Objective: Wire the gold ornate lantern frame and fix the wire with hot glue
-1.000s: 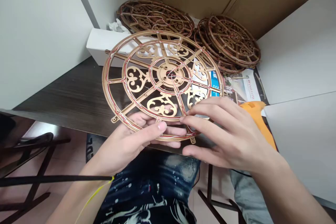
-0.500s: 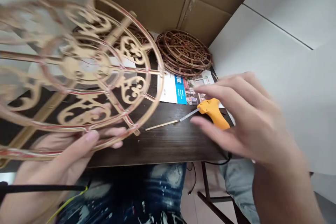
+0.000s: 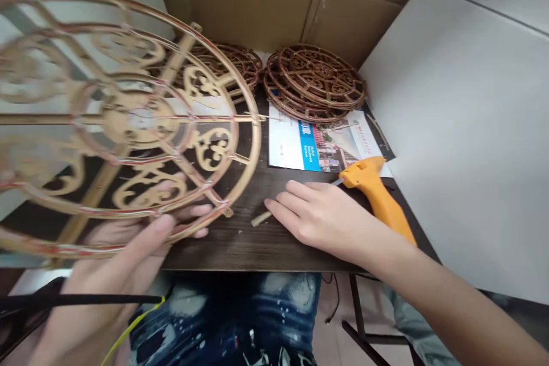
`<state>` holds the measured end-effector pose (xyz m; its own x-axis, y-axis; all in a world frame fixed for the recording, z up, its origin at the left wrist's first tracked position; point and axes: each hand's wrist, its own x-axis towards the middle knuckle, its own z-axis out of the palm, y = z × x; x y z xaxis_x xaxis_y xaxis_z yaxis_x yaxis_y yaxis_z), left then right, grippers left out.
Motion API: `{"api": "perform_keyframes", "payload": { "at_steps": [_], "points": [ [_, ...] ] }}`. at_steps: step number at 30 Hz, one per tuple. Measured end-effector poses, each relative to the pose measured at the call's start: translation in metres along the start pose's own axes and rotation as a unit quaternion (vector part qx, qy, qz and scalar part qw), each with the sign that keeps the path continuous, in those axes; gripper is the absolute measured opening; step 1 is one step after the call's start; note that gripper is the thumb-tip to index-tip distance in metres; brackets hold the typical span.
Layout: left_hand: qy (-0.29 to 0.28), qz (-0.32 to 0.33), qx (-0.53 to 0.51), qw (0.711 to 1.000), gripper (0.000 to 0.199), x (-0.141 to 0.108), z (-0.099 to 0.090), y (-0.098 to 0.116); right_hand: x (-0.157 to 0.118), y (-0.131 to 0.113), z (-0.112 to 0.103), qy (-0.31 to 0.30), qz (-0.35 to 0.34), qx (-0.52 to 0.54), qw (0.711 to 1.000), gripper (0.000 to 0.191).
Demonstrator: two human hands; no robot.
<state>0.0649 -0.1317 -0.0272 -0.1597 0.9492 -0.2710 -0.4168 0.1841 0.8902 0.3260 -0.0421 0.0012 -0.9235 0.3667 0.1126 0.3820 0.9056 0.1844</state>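
Observation:
My left hand point(image 3: 115, 263) grips the lower rim of a round openwork wooden frame point(image 3: 253, 143), thumb in front and fingers behind. The frame is tilted up, with rings, spokes, scroll cutouts and red and silvery lines along it. My right hand point(image 3: 317, 211) is low over the dark table, its fingers closed around a thin wooden stick point(image 3: 261, 218) whose left end sticks out. Just beyond that hand lies an orange glue gun point(image 3: 373, 183). A short piece of clear glue stick point(image 3: 338, 182) shows at the gun; the rest is hidden by my hand.
Two stacks of similar round frames, one right point(image 3: 319, 80) and one left point(image 3: 240, 66), stand at the back. A printed brochure point(image 3: 285, 146) lies under the right stack. Cardboard point(image 3: 249, 0) rises behind, and a white panel point(image 3: 463, 126) borders the right side.
My right hand has come down and left from above the glue gun, and its fingers have closed on the wooden stick. The left hand still holds the round frame, which has shifted slightly.

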Motion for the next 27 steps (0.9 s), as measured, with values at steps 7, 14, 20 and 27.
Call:
{"api": "perform_keyframes", "payload": {
  "at_steps": [7, 14, 20, 27],
  "points": [
    [-0.081, 0.024, 0.041, 0.996, 0.034, 0.016, -0.002, -0.001, -0.009, -0.011, -0.024, 0.247, 0.164, 0.262, 0.918, 0.012],
    [-0.117, 0.009, 0.133, 0.984, 0.025, 0.015, -0.01, 0.001, 0.034, -0.079, -0.018, 0.396, 0.317, 0.474, 0.72, 0.024],
    [-0.129, 0.03, 0.124, 0.983, 0.026, 0.015, -0.018, -0.007, 0.042, -0.07, -0.002, 0.337, 0.307, 0.371, 0.809, 0.022],
    [-0.179, 0.087, 0.257, 0.946, 0.021, 0.021, -0.022, 0.001, 0.04, -0.058, 0.003, 0.311, 0.339, 0.463, 0.758, 0.013]
  ]
}}
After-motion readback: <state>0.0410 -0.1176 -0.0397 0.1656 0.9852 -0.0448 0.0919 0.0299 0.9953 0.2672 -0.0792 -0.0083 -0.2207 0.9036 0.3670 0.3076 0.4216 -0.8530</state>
